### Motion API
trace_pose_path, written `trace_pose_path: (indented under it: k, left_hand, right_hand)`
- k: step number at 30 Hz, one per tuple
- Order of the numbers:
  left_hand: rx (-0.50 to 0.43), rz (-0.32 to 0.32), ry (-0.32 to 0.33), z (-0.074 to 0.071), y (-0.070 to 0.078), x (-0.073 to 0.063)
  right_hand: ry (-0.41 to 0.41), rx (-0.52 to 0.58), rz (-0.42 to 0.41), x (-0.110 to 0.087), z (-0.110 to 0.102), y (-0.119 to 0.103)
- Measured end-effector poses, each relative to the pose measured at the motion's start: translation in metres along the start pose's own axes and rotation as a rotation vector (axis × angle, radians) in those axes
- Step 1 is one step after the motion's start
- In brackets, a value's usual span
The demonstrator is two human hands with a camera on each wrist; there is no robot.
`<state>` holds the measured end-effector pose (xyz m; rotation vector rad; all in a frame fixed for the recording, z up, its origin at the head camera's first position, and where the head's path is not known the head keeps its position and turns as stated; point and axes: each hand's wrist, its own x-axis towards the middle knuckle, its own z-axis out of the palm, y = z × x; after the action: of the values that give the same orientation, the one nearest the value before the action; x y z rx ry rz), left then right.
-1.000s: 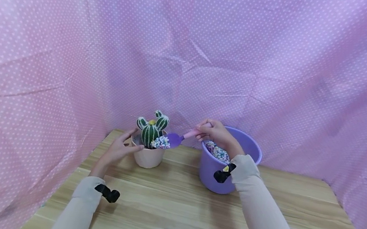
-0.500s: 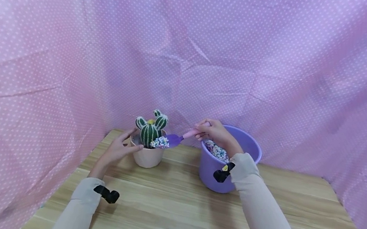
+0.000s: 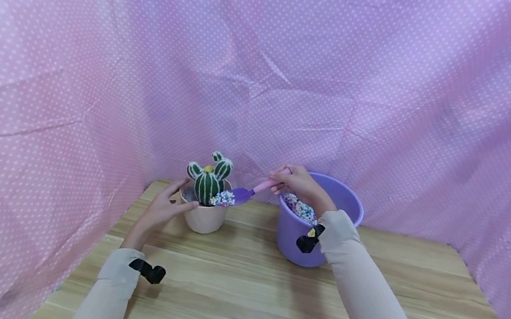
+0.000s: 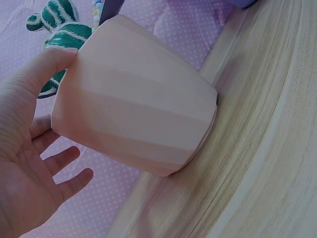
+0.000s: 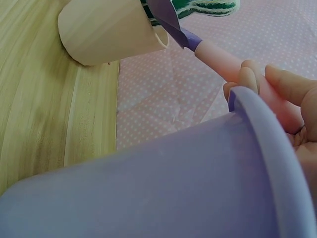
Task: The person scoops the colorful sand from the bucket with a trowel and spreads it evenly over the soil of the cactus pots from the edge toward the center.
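Observation:
A green-and-white striped toy cactus [image 3: 207, 188] stands in a pale pink flowerpot [image 3: 203, 221]. At the pot's left, my left hand [image 3: 160, 211] holds its rim between thumb [image 4: 54, 62] and forefinger; the other fingers spread loosely beneath it in the left wrist view. My right hand [image 3: 301, 183] grips the pink handle of a small trowel [image 5: 215, 59], above the near-left rim of a purple bucket [image 3: 292, 240]. The trowel's purple blade [image 3: 241, 196] reaches over the pot's right rim, its tip beside the cactus. Small multicoloured beads [image 3: 224, 198] lie heaped on that tip.
More of the multicoloured beads [image 3: 299, 207] lie inside the bucket. Pot and bucket stand apart near the back of a wooden table [image 3: 230, 303]. Pink polka-dot cloth [image 3: 303, 65] hangs behind and at both sides.

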<state>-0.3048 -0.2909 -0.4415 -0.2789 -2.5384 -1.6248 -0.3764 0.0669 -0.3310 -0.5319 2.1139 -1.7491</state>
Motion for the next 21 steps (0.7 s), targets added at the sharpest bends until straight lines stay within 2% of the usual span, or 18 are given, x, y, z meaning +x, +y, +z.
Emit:
trace_pose_path:
  k: [21]
  left_hand:
    - [0.028, -0.005, 0.005, -0.0012, -0.0019, 0.001]
  right_hand:
    - [0.001, -0.037, 0.033, 0.0027, 0.002, -0.0041]
